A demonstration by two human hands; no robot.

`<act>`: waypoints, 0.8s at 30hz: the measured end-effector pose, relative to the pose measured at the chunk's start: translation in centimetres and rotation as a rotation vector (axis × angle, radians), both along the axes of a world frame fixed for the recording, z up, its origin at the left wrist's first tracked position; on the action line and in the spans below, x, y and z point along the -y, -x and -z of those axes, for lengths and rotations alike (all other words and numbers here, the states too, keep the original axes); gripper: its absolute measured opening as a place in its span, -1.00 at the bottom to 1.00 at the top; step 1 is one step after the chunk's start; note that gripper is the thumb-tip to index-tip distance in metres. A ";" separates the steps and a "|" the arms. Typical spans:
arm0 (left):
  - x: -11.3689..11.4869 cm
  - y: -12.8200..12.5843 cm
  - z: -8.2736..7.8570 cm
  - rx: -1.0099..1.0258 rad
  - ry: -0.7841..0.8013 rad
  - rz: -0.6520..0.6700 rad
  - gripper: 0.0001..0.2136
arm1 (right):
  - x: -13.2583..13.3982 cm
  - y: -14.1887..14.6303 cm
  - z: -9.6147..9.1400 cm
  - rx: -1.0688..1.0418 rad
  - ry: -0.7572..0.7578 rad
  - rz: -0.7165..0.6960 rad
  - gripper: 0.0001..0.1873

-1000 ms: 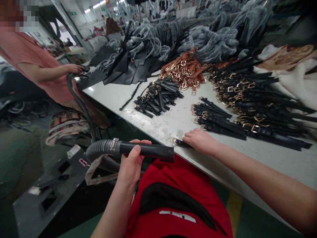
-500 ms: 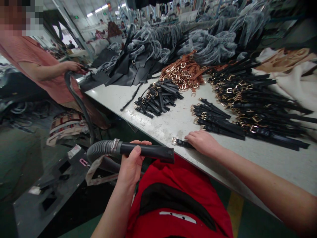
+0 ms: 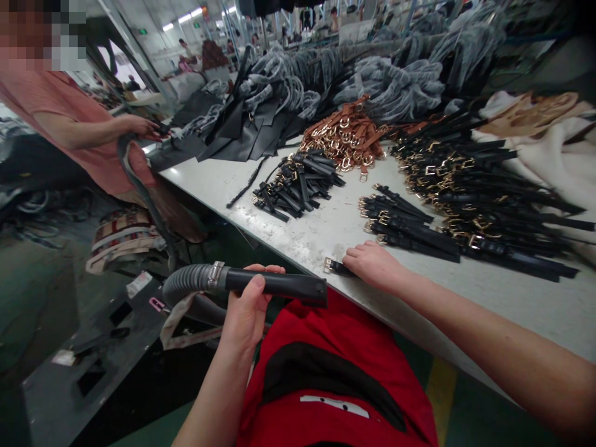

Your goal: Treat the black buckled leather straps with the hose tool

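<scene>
Left hand (image 3: 249, 310): one, fingers gripping a black nozzle (image 3: 288, 287), thumb laid along its upper side. Nozzle held roughly level before the counter's near edge, flat open end toward the right.

Grey ribbed hose (image 3: 192, 279): joined to the nozzle by a metal clamp (image 3: 215, 274); curves away to the left and down.

Right hand (image 3: 371, 262): one, resting at the counter's near edge, fingers curled over a black strap (image 3: 342, 267). Fingertips partly hidden; cannot tell whether they pinch the strap or merely press on it.

Black strap: single, lying on the counter just beyond the nozzle's end; metal buckle (image 3: 328, 265) exposed, pointing toward the nozzle; remainder under the hand.

Counter (image 3: 298, 239): pale, scuffed top, carrying:
- small row of black buckled straps (image 3: 410, 231), just beyond the right hand;
- large heap of the same (image 3: 470, 180), farther right;
- loose pile of black straps (image 3: 305, 183), near the middle;
- pile of brown straps with gold-coloured buckles (image 3: 344, 136), behind it;
- black sheets (image 3: 251, 138), toward the far left;
- bundles in clear wrapping (image 3: 391, 87), at the back.

Pale and tan cloth (image 3: 549, 127): heaped at far right.

Co-worker (image 3: 88, 139): one, in a pink top, at the counter's left end, hands forward.

Red garment (image 3: 367, 347): worn by the person, black panel across the front.
</scene>
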State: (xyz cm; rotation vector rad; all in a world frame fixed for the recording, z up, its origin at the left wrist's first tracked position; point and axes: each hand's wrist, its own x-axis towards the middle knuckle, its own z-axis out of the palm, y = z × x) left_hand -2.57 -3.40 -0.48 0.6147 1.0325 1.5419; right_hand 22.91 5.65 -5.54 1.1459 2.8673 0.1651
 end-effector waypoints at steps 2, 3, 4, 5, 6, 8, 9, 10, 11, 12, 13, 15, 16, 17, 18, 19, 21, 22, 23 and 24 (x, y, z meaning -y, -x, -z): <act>0.0 0.0 0.0 0.004 -0.001 0.002 -0.72 | 0.0 -0.1 0.2 -0.028 0.001 0.015 -0.82; 0.0 0.0 0.0 0.008 0.000 0.002 -0.72 | 0.0 -0.1 0.3 -0.042 0.005 0.031 -0.80; 0.0 0.0 0.0 0.012 0.001 0.003 -0.72 | 0.0 -0.1 0.4 -0.055 0.011 0.052 -0.78; 0.0 0.0 0.0 0.015 0.001 0.003 -0.72 | 0.0 -0.1 0.4 -0.067 0.019 0.078 -0.76; 0.0 0.0 0.0 0.016 0.001 0.003 -0.73 | 0.1 -0.1 0.5 -0.080 0.025 0.106 -0.75; 0.0 0.0 0.0 0.015 0.000 0.001 -0.73 | 0.3 -0.1 0.6 -0.100 0.028 0.164 -0.75; 0.0 -0.1 0.0 0.016 -0.002 0.001 -0.73 | 0.5 -0.1 0.7 -0.105 0.021 0.193 -0.75; 0.0 -0.1 0.0 0.018 -0.003 0.003 -0.73 | 0.6 -0.2 0.7 -0.108 0.008 0.221 -0.75; 0.0 -0.2 0.0 0.021 -0.003 0.006 -0.73 | 0.8 -0.2 0.9 -0.108 -0.009 0.248 -0.76; 0.0 -0.2 -0.1 0.024 -0.001 0.010 -0.73 | 1.0 -0.2 1.0 -0.107 -0.025 0.274 -0.76; 0.0 -0.2 -0.1 0.024 0.001 0.013 -0.73 | 1.2 -0.2 1.1 -0.108 -0.036 0.300 -0.76; 0.0 -0.3 -0.1 0.020 0.005 0.016 -0.73 | 1.7 -0.3 1.4 -0.136 -0.030 0.351 -0.73; 0.0 -0.3 -0.1 0.017 0.005 0.016 -0.73 | 1.9 -0.4 1.6 -0.164 -0.012 0.374 -0.70; 0.0 -0.2 -0.1 0.016 0.004 0.015 -0.73 | 2.2 -0.5 1.7 -0.200 0.013 0.393 -0.68; 0.0 -0.2 -0.1 0.017 0.003 0.014 -0.73 | 2.4 -0.6 1.8 -0.238 0.040 0.409 -0.66; 0.0 -0.2 -0.1 0.017 0.001 0.013 -0.74 | 2.6 -0.7 1.8 -0.272 0.067 0.420 -0.66; -0.1 -0.2 0.0 0.015 -0.004 0.010 -0.75 | 3.0 -0.8 1.8 -0.320 0.119 0.432 -0.70; -0.1 -0.2 0.1 0.010 -0.007 0.007 -0.76 | 3.1 -0.9 1.9 -0.342 0.141 0.438 -0.73; -0.1 -0.3 0.2 0.004 -0.011 0.004 -0.76 | 3.3 -1.0 1.9 -0.364 0.153 0.445 -0.76; -0.1 -0.3 0.2 -0.002 -0.014 0.003 -0.76 | 3.4 -1.0 2.0 -0.384 0.150 0.449 -0.79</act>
